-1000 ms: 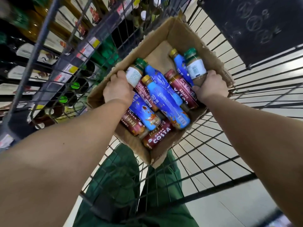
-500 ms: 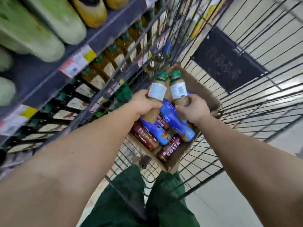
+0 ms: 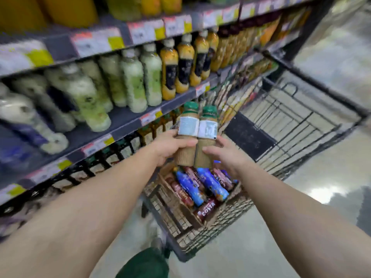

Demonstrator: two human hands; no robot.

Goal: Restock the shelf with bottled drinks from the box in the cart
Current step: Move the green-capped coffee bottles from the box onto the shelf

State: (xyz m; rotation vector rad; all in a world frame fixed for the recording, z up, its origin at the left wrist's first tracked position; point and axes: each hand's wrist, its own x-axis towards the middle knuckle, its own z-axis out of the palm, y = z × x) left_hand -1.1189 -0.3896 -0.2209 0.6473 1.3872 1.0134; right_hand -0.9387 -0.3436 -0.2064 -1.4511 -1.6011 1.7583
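Both my arms are stretched forward over the cart [image 3: 301,121], and each hand holds one bottle upright above the box [image 3: 180,205]. My left hand [image 3: 167,146] is curled around the lower part of the left bottle [image 3: 186,135], with the thumb lying across its front and the other fingers hidden behind it. My right hand [image 3: 224,153] is wrapped around the lower part of the right bottle [image 3: 205,139] from the right side; the thumb points toward the bottle's front, and the fingers go behind it. The two bottles touch each other side by side, both with green caps, white labels and a light brown drink inside. They are raised in front of the shelf [image 3: 128,119], near its edge with the price tags, but they are not on it. Below my hands the box sits in the cart and holds blue bottles [image 3: 210,181] and dark red bottles [image 3: 206,209] lying on their sides
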